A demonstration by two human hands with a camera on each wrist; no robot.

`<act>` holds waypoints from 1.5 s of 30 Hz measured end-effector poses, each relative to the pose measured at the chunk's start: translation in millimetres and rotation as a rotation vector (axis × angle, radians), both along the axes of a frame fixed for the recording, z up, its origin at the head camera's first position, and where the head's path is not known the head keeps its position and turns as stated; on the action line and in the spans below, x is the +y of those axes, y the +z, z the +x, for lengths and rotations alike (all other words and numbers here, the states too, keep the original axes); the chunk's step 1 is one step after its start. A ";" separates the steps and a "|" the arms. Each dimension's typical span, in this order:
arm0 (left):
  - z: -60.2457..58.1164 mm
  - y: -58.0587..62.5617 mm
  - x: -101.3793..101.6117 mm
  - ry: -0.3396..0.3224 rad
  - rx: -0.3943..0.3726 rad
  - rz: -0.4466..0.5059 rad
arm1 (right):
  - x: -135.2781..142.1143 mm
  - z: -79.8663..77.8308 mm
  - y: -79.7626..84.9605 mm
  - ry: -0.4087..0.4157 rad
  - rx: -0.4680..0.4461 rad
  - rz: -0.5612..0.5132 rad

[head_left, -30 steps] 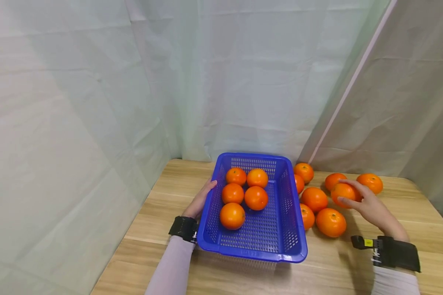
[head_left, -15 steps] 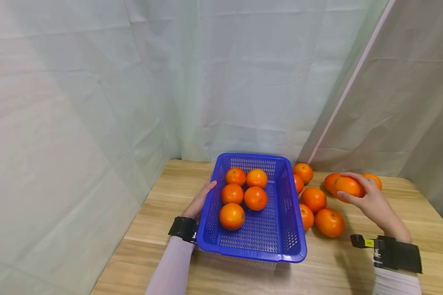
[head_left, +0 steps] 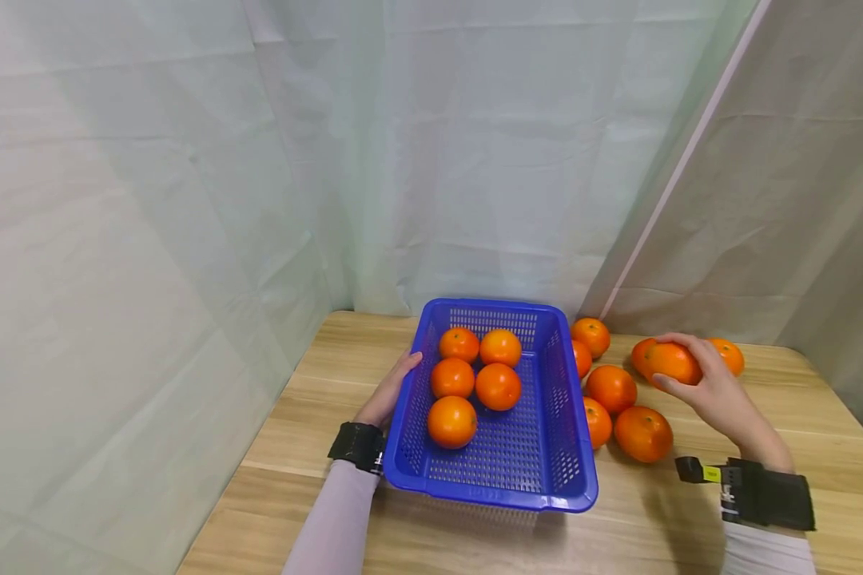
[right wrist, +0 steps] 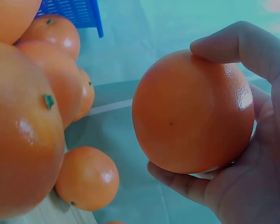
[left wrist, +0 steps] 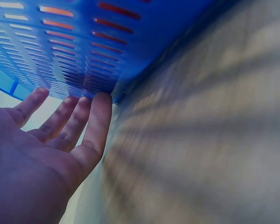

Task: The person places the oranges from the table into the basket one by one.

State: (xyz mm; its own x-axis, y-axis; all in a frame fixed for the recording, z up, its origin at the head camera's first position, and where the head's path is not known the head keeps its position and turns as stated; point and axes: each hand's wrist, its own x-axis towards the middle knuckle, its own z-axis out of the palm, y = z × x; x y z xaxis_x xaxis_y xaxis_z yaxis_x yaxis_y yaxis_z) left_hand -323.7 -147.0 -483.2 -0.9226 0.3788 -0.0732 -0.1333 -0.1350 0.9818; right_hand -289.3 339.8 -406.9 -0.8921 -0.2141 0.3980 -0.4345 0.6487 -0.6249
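A blue plastic basket [head_left: 489, 498] with perforated walls stands on a wood-grain surface [head_left: 280, 495], seen from above between a person's two hands. The right hand [head_left: 719, 399] is to the right of the basket, its grip clamped round an orange [head_left: 670, 366], thumb on the near side and fingers curled over the top and far side. In the right wrist view, a gap separates this fruit from the nearest other oranges visible there; whether it touches the orange [head_left: 641, 353] just behind it in the head view, I cannot tell. The left hand [head_left: 391, 391] is at the basket's left side, its grip apart, with the fingers extended and their tips against the outside of the wall. Inside the basket sit five oranges [head_left: 499, 386], three in a column along the left and two beside the upper ones, with bare mesh floor at the right and front. Five loose oranges [head_left: 611, 389] cluster beside the basket's right wall, two partly hidden by its rim; another orange [head_left: 729, 356] shows beyond the right hand. Both wrists wear black straps [head_left: 769, 495] above pale sleeves [head_left: 334, 519]. Pale fabric sheeting [head_left: 475, 160] hangs behind everything.
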 end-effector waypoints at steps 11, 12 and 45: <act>5.4 12.2 0.0 -0.040 0.001 0.002 | -10.9 4.4 9.2 0.013 0.028 0.017; 5.4 12.4 0.0 -0.039 -0.001 0.002 | -11.9 4.9 10.2 0.017 0.030 0.018; 7.5 19.0 1.9 -0.075 0.035 -0.012 | -74.1 25.0 37.7 0.203 0.121 0.034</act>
